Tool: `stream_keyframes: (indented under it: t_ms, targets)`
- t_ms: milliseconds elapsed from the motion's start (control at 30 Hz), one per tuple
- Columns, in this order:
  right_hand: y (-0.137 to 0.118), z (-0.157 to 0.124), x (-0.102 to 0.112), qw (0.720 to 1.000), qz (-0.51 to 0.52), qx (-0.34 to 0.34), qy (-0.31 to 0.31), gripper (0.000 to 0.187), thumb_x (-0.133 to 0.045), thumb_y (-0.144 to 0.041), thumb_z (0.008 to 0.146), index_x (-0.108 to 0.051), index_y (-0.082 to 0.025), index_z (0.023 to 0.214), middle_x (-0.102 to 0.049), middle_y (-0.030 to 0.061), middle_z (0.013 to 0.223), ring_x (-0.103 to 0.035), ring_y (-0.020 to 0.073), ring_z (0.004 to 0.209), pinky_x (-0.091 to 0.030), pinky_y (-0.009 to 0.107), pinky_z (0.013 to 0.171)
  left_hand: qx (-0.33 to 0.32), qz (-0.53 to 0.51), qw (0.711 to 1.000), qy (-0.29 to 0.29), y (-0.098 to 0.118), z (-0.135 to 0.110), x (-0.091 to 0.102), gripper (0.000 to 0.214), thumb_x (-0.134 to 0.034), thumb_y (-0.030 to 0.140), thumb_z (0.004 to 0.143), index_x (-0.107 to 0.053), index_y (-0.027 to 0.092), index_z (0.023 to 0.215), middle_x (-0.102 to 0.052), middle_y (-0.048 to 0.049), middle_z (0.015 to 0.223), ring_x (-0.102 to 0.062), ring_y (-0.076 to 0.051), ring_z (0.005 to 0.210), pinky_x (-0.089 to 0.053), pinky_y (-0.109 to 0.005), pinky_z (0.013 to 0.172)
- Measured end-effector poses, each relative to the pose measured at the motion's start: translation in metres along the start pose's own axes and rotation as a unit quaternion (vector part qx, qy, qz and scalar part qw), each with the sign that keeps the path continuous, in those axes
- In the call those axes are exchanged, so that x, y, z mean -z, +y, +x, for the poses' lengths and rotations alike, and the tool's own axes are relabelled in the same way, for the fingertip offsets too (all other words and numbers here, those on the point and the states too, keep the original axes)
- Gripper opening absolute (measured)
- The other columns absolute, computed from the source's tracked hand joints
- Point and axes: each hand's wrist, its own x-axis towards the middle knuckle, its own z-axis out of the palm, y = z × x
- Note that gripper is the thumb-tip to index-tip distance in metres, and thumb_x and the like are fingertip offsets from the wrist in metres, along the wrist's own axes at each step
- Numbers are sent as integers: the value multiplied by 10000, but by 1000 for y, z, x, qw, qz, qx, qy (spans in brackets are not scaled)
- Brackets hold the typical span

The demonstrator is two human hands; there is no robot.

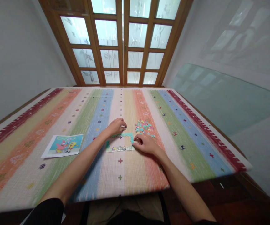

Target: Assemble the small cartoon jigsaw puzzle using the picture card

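A small jigsaw frame (pixel 120 148), only its border joined, lies mid-table on the striped cloth. My left hand (pixel 116 126) rests at the frame's top edge with fingers curled in a pinch; what they hold is too small to see. My right hand (pixel 144 143) sits at the frame's right edge, fingers bent and pressed down on the border. A heap of loose puzzle pieces (pixel 144 127), mostly teal and pink, lies just beyond my right hand.
A cartoon reference picture (pixel 63 145) lies to the left on the striped tablecloth (pixel 55 122). Frosted-glass wooden doors (pixel 122 43) stand behind the table. A glass sheet (pixel 221 97) leans on the right wall. The table's front edge (pixel 125 195) is near my body.
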Motion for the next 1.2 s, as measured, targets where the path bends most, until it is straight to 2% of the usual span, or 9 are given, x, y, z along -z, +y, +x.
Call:
stream_keyframes:
  t_ms: [200, 333, 533, 633, 767, 933, 1067, 1200]
  targets:
    - [-1, 0, 1, 1000, -1, -7, -6, 145, -676, -289, 847, -707, -179, 936, -631, -3, 702, -526, 140, 652, -325, 257, 637, 51, -38, 998, 15, -3, -1, 6, 67, -777, 203, 725, -737, 165, 762, -664, -55, 835, -617, -201, 810, -469, -310, 790]
    - [-1, 0, 2, 1000, -3, -8, -12, 147, -673, -297, 851, -707, -185, 941, -631, -3, 705, -526, 141, 659, -322, 255, 639, 89, -76, 992, 41, -5, -12, 11, 73, -696, 224, 784, -703, 168, 738, -677, -35, 754, -605, -175, 713, -456, -293, 704]
    - [1, 0, 1, 1000, -2, 1, -12, 155, -679, -302, 844, -706, -188, 945, -640, 4, 723, -531, 145, 663, -331, 258, 642, 134, -128, 978, 98, -12, -44, 22, 104, -626, 250, 818, -696, 179, 845, -699, -31, 740, -605, -159, 665, -464, -275, 647]
    - [1, 0, 1, 1000, -5, -1, -11, 154, -679, -306, 843, -707, -193, 944, -643, 7, 723, -538, 148, 667, -334, 260, 643, 150, -203, 960, 123, -16, -64, 28, 186, -619, 275, 820, -731, 181, 934, -730, -38, 768, -635, -164, 688, -480, -275, 655]
    - [0, 0, 3, 1000, -1, -3, -17, 162, -677, -317, 845, -705, -190, 941, -642, 9, 725, -542, 151, 668, -335, 262, 639, 208, -254, 938, 109, -21, -91, 29, 253, -650, 319, 787, -778, 167, 944, -755, -62, 773, -665, -189, 700, -507, -301, 670]
    - [-2, 0, 6, 999, 5, -9, -32, 182, -670, -327, 847, -704, -184, 954, -633, 4, 714, -538, 150, 660, -336, 259, 633, 229, -311, 918, 88, -20, -116, 24, 286, -666, 371, 768, -777, 148, 908, -730, -73, 698, -630, -175, 614, -509, -304, 622]
    - [-1, 0, 6, 999, 4, -5, -33, 179, -667, -326, 851, -703, -180, 948, -627, 1, 699, -536, 149, 651, -332, 259, 625, 229, -277, 930, 71, -17, -125, 23, 261, -648, 384, 774, -779, 179, 869, -730, -59, 685, -609, -176, 594, -467, -283, 561]
    - [0, 1, 5, 1000, 9, -1, -29, 164, -666, -321, 850, -701, -187, 938, -626, -3, 687, -536, 147, 640, -334, 258, 619, 203, -238, 946, 86, -13, -124, 23, 204, -653, 373, 771, -779, 219, 815, -760, -52, 739, -643, -199, 667, -480, -299, 615]
